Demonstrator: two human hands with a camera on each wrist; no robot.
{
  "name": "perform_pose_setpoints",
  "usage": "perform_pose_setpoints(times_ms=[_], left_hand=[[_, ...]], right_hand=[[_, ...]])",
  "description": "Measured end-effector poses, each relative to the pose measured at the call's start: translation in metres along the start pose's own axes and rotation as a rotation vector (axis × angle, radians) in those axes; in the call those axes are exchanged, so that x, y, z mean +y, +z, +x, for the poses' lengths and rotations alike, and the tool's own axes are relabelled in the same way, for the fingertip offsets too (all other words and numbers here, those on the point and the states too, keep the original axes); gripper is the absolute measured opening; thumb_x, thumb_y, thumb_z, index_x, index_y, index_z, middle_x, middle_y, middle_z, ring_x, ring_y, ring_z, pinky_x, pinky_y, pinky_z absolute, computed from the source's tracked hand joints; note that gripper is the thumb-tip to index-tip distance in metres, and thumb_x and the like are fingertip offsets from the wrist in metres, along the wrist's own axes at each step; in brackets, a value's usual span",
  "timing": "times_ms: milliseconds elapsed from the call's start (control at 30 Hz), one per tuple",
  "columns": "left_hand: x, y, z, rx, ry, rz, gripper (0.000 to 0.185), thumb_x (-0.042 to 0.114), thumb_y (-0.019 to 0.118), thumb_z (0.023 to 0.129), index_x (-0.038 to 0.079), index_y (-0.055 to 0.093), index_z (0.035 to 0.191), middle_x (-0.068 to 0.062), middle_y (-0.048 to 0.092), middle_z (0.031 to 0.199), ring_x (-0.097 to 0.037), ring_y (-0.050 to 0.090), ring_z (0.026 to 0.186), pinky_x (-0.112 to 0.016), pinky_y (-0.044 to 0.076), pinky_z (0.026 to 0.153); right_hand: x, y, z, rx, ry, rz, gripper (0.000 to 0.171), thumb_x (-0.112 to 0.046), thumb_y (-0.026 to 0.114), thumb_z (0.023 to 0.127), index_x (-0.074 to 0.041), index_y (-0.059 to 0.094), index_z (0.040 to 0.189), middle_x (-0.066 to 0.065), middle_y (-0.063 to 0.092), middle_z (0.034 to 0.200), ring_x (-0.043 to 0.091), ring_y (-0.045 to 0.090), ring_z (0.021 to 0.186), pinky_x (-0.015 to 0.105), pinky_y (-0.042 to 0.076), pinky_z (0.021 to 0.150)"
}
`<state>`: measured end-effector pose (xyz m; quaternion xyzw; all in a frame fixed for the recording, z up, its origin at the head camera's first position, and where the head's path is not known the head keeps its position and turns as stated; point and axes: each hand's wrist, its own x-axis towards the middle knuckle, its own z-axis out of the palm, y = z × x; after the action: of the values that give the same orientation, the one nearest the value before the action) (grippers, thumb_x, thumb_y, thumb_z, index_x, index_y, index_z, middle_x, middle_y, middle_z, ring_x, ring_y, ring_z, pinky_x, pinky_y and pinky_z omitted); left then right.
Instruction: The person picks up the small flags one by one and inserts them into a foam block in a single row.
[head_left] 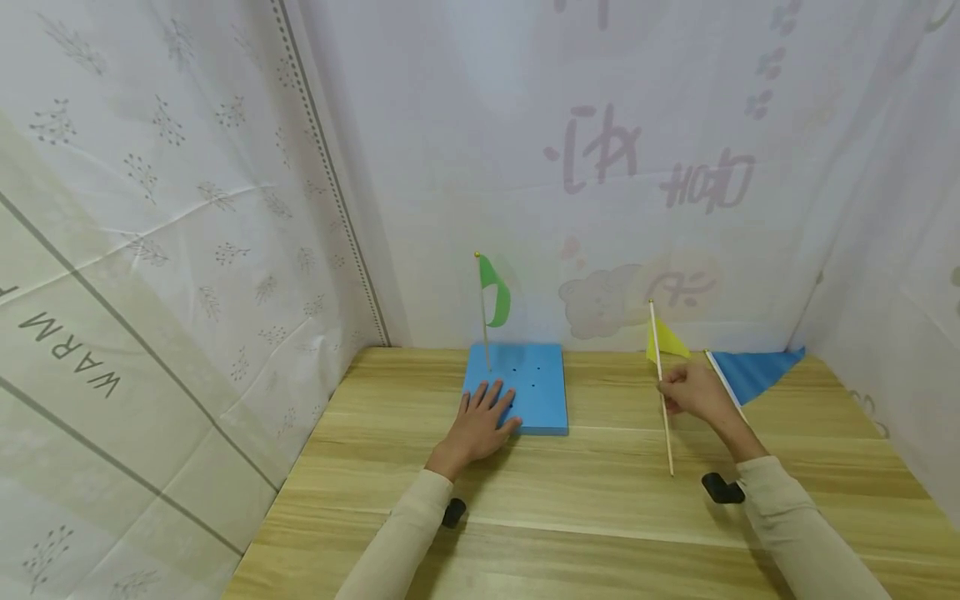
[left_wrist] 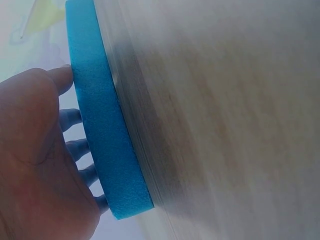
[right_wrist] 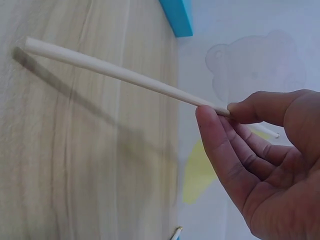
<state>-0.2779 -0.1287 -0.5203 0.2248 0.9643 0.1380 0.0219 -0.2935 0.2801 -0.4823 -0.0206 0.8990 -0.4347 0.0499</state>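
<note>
A blue foam block [head_left: 551, 407] with several small dark holes lies on the table. My left hand [head_left: 476, 429] rests on its near left part with fingers spread. In the left wrist view, the fingertips of that hand [left_wrist: 35, 145] touch the block's top face. A green flag [head_left: 501, 308] on a thin stick stands nearly upright at the block's left side. My right hand [head_left: 697, 390] pinches the wooden stick of a yellow flag [head_left: 671, 340] between thumb and fingers. In the right wrist view, the stick [right_wrist: 120, 74] slants with its bare end above the table.
Right of my right hand, a blue flag [head_left: 757, 375] on a stick lies on the wooden table [head_left: 600, 517], partly behind the wrist. Printed cloth [head_left: 480, 183] hangs along the back and both sides. Black wrist mounts [head_left: 723, 488] stick out from both sleeves.
</note>
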Motion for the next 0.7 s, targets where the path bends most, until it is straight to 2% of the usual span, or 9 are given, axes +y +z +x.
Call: perform_pose_setpoints(times_ms=[167, 300, 533, 700], left_hand=[[-0.001, 0.002, 0.001, -0.005, -0.009, 0.002, 0.063, 0.046, 0.047, 0.114, 0.015, 0.037, 0.168, -0.015, 0.025, 0.177, -0.043, 0.019, 0.165, -0.068, 0.016, 0.131], [-0.003, 0.005, 0.002, -0.017, -0.014, 0.006, 0.065, 0.049, 0.045, 0.114, 0.016, 0.034, 0.169, -0.014, 0.023, 0.178, -0.042, 0.016, 0.166, -0.067, 0.014, 0.132], [0.001, 0.000, 0.000, -0.014, -0.011, 0.003, 0.064, 0.047, 0.047, 0.114, 0.014, 0.036, 0.168, -0.015, 0.025, 0.177, -0.043, 0.019, 0.165, -0.068, 0.016, 0.131], [0.001, -0.001, 0.000, -0.008, -0.009, 0.003, 0.064, 0.046, 0.048, 0.114, 0.014, 0.037, 0.168, -0.016, 0.026, 0.177, -0.044, 0.019, 0.165, -0.068, 0.016, 0.131]], right_hand=[[-0.007, 0.000, 0.001, 0.011, -0.026, 0.021, 0.033, -0.015, 0.061, 0.107, 0.016, 0.063, 0.120, 0.030, 0.074, 0.099, 0.025, 0.079, 0.076, 0.045, 0.068, 0.073], [-0.013, 0.002, 0.002, 0.021, -0.049, 0.047, 0.032, -0.015, 0.061, 0.107, 0.014, 0.063, 0.122, 0.033, 0.073, 0.108, 0.021, 0.078, 0.078, 0.043, 0.068, 0.075], [-0.026, 0.007, 0.007, 0.057, -0.078, 0.091, 0.023, -0.012, 0.064, 0.106, 0.010, 0.065, 0.113, 0.029, 0.073, 0.103, 0.017, 0.076, 0.075, 0.042, 0.068, 0.074], [-0.036, 0.013, 0.013, 0.050, -0.106, 0.115, 0.021, -0.011, 0.064, 0.106, 0.009, 0.066, 0.113, 0.029, 0.073, 0.103, 0.018, 0.076, 0.078, 0.035, 0.068, 0.072]])
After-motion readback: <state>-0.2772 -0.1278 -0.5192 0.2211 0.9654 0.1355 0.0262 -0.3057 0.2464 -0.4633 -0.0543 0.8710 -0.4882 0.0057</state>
